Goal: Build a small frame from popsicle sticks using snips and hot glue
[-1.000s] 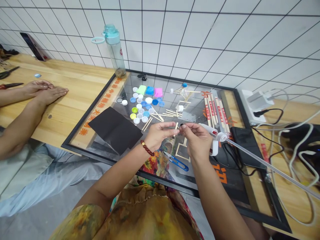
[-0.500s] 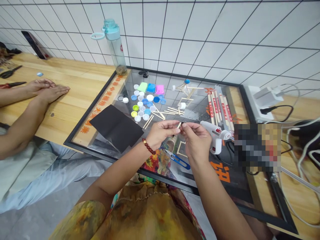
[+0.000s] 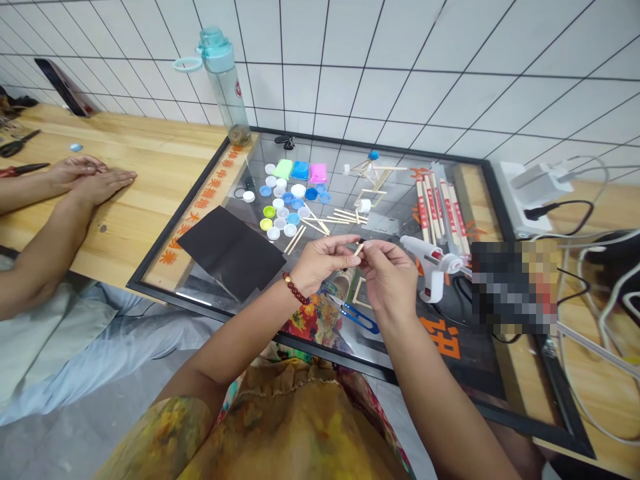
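Observation:
Between the fingertips of my left hand (image 3: 325, 261) and my right hand (image 3: 389, 272) is a short pale wooden stick (image 3: 359, 249). Both hands pinch it above the glass-topped board, and fingers cover most of its length. Below them lie thread snips (image 3: 361, 320) with a blue handle and a small wooden stick frame (image 3: 358, 293), partly hidden by my right hand. To the right of that hand stands a white glue gun (image 3: 431, 267). Loose wooden sticks (image 3: 345, 217) lie beyond my hands, beside a stick structure (image 3: 375, 179) with white and blue caps.
Several bottle caps (image 3: 281, 213) and colored clay packs (image 3: 300, 171) lie left of center. Black paper (image 3: 239, 252) is at the left, a water bottle (image 3: 227, 93) at the back. Wrapped stick bundles (image 3: 443, 203) and a power strip (image 3: 523, 200) are right. A co-worker's hands (image 3: 95, 179) rest at far left.
The view has shifted slightly. Both my hands stay together at the stick, with only a small change in finger position. The co-worker's hands look the same.

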`<state>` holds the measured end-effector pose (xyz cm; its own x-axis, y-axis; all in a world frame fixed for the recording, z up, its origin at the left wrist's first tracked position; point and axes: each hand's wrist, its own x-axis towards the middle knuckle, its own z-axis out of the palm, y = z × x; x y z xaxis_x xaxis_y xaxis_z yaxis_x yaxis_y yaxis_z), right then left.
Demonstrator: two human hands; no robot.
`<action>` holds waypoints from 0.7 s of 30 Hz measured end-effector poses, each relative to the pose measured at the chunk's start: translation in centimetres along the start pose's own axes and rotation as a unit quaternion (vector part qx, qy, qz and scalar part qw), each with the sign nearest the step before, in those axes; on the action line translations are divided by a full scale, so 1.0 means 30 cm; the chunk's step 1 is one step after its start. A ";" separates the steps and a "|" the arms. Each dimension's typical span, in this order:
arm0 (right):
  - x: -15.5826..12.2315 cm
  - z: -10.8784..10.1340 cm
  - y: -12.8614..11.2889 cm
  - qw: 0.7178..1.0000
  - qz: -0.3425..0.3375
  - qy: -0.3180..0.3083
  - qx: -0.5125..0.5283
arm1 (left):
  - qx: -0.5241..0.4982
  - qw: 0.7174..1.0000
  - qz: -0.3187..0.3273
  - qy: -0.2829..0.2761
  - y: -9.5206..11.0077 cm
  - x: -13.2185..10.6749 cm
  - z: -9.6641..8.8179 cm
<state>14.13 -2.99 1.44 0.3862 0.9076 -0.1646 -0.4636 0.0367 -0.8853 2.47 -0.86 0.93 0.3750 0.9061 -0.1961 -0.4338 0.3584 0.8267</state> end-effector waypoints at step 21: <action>-0.006 0.000 -0.004 1.000 0.003 -0.013 0.003 | -0.003 0.999 -0.008 0.031 0.007 -0.001 0.001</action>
<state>14.13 -3.15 1.55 0.3625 0.9182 -0.1594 -0.4715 0.0331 -0.8813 2.41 -0.82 1.11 0.3302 0.9124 -0.2417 -0.4338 0.3741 0.8197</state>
